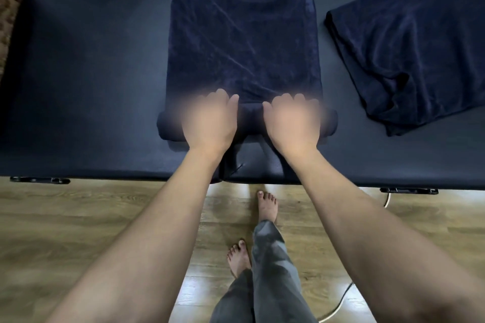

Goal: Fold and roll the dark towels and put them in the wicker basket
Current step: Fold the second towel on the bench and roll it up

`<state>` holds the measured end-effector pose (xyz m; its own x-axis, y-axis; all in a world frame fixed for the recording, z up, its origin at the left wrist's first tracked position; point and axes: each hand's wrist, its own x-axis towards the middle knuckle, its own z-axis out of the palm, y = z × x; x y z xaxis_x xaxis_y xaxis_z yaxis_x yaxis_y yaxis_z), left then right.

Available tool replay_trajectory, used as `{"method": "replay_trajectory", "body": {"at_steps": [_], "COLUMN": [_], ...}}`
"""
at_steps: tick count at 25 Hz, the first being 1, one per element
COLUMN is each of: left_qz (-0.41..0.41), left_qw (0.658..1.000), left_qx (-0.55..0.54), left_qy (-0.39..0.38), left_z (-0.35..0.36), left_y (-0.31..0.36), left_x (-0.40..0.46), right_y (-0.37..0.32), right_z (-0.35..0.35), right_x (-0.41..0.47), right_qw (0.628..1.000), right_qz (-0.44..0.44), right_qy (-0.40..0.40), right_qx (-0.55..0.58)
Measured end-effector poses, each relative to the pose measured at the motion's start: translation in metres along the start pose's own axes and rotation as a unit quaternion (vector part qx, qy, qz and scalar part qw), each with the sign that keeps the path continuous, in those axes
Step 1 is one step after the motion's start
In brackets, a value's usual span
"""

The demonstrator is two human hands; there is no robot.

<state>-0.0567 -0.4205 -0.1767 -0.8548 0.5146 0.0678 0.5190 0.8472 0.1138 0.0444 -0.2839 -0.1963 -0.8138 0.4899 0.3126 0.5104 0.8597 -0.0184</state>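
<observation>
**Rolling the first towel from its near end**

Dark padded desk point(86, 81) fills the upper part of the head view, with wood-look floor below its near edge and the person's bare feet on that floor. Taking the folded towel point(244, 34) at the middle of the desk as the landmark: it lies flat as a long strip running away from the person, and its near end is already turned up into a short roll point(250, 118) that lies across the strip's width.

Both hands sit on top of that roll. The left hand point(210, 118) covers the roll's left half and the right hand point(291, 118) its right half, each with fingers curled over the far side of the roll and thumbs pointing inward, close together but apart. The hands are blurred, so how firmly they grip cannot be told.

To the right of the landmark towel, well apart from it, a second towel point(409, 60) lies loosely folded and untouched. To the far left, at the frame edge, a brown woven corner looks like the wicker basket point(9, 23); its inside is out of view.

Judging from this, the rolling step has only begun. The next move calls for even pressure from both hands, pushing the roll away along the strip so it stays tight and square.
</observation>
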Motion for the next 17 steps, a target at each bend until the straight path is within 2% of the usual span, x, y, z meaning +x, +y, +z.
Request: {"method": "replay_trajectory", "body": {"at_steps": [2,4,6,9,12,13,17], "left_qz": [0.031,0.059,0.068,0.033,-0.013,-0.01,0.036], "left_qw": [0.998,0.996,0.997,0.997,0.991,0.992,0.998], "left_qx": [0.005,0.021,0.037,0.033,0.02,0.018,0.034], "left_qy": [0.047,0.056,0.023,-0.058,-0.131,-0.125,0.038], "left_z": [0.007,0.013,0.009,-0.006,-0.01,-0.01,-0.003], "left_y": [-0.003,-0.01,-0.017,-0.014,-0.011,-0.01,-0.001], "left_x": [-0.014,-0.018,-0.004,0.03,0.05,0.051,0.024], "right_y": [-0.001,0.001,0.003,0.011,0.01,0.01,0.008], "right_z": [-0.001,-0.002,-0.004,-0.009,-0.01,-0.008,-0.006], "right_x": [0.013,0.021,0.027,0.048,0.06,0.06,0.062], "right_qw": [1.0,0.998,0.993,0.979,0.969,0.97,0.963], "right_qz": [0.01,0.013,0.01,0.044,0.075,0.073,0.096], "right_qy": [-0.015,-0.052,-0.113,-0.193,-0.22,-0.216,-0.233], "right_qx": [0.007,0.018,0.023,0.059,0.084,0.08,0.094]}}
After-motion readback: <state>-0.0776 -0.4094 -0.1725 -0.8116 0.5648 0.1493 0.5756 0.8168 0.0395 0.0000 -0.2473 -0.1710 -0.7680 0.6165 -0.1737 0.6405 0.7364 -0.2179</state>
